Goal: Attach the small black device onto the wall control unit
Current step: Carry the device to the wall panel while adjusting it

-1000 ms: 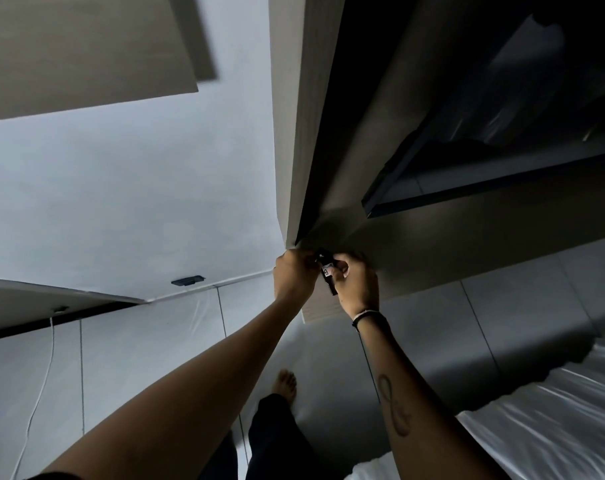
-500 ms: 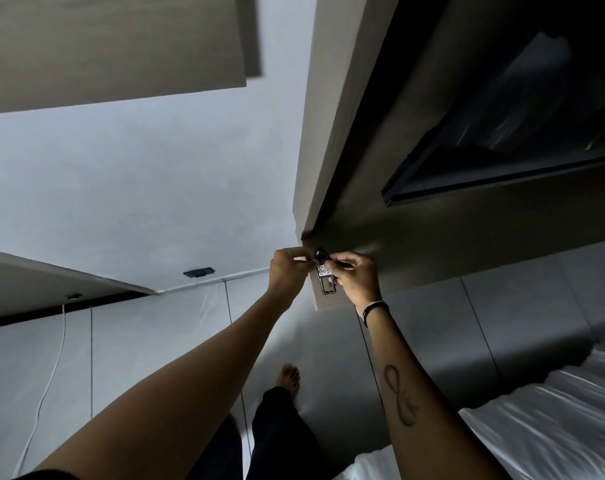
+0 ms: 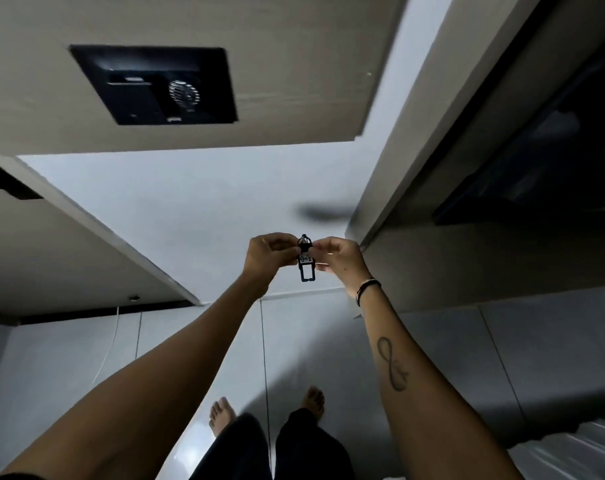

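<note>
A small black device with a white label and an open rectangular frame at its lower end hangs between both hands, out in front of the white wall. My left hand pinches its top from the left. My right hand pinches it from the right. The wall control unit, a dark recessed panel with a round grille, sits in the wood-look panel at the upper left, well apart from the device.
A wood-look cabinet edge runs diagonally at the right, with a dark recess beside it. Another panel juts in at the left, and a white cable hangs below it. White bedding lies at the lower right. My bare feet stand on the tiled floor.
The view has swung left and up, so the wall control unit came into sight. Both hands, still pinching the device, moved away from the cabinet's lower corner into open space before the wall.
</note>
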{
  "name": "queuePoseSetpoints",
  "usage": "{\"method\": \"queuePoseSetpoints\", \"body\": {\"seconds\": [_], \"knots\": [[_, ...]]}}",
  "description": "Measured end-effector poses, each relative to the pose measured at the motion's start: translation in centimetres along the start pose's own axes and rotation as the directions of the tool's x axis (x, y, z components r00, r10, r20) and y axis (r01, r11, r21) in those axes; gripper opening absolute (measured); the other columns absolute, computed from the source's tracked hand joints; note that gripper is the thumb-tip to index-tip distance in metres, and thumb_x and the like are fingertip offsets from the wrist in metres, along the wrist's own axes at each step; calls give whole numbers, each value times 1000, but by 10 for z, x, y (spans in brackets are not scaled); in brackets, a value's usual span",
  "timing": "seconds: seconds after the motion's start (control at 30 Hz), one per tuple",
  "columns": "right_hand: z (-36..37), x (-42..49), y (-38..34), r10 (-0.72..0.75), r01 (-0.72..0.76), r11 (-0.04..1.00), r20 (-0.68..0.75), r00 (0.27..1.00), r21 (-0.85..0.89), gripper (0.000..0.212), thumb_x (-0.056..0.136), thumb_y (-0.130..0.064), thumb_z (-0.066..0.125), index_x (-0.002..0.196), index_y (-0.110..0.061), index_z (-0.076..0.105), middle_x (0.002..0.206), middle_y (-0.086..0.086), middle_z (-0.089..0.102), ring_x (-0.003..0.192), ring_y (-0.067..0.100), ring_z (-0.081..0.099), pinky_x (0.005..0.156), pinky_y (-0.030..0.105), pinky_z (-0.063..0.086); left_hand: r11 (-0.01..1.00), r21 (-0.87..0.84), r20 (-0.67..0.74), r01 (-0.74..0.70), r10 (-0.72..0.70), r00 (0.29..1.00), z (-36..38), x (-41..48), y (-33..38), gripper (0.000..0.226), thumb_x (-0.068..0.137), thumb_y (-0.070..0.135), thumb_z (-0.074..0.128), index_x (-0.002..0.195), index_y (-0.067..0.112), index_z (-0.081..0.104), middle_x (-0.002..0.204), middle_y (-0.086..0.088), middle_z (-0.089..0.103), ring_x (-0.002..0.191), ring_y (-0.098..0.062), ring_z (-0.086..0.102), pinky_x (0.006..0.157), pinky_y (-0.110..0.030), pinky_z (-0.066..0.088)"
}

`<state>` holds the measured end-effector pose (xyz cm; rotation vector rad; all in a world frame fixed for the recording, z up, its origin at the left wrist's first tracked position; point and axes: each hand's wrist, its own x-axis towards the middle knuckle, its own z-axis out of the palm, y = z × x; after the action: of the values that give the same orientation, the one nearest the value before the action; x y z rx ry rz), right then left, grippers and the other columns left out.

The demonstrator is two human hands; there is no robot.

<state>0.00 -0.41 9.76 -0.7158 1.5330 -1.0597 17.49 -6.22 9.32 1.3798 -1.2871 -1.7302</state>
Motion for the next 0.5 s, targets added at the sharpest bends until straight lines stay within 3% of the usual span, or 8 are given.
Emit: {"method": "queuePoseSetpoints", "body": {"seconds": [0.1, 0.23, 0.33, 0.5], "knots": [[31, -5, -29, -43, 43, 999, 66, 997, 3, 12, 89, -4, 78, 100, -4, 72, 96, 12, 74, 88, 26, 71, 89, 44, 60, 998, 6, -11, -67, 68, 998, -37, -12, 30, 14, 89, -7, 76, 101, -1, 78, 82, -3, 82, 72, -14, 77, 70, -23, 64], [68, -10, -69, -112, 118, 992, 99, 989, -53, 16, 85, -1, 81, 99, -5, 73, 91, 10, 74, 81, 23, 70, 77, 34, 60, 989, 17, -19, -147, 147, 989, -79, -27, 65, 14, 89, -6, 77, 95, 7, 79, 78, 5, 83, 72, -11, 77, 67, -21, 60], [100, -19, -103, -182, 191, 977, 103, 978, -93, 19, 81, 5, 81, 91, -8, 72, 81, 6, 73, 68, 17, 65, 66, 26, 58, 977, -3, -50, -211, 211, 976, -113, -43, 90, 14, 89, -4, 78, 100, 3, 79, 79, 5, 83, 73, -11, 76, 66, -21, 60], [141, -27, -154, -289, 302, 946, 113, 951, -120, 21, 79, 5, 84, 87, -12, 73, 76, 1, 74, 59, 4, 66, 62, 22, 55, 952, -66, -106, -298, 290, 951, -157, -63, 129, 24, 87, -4, 81, 109, 5, 77, 80, -1, 83, 72, -14, 77, 68, -24, 63]]}}
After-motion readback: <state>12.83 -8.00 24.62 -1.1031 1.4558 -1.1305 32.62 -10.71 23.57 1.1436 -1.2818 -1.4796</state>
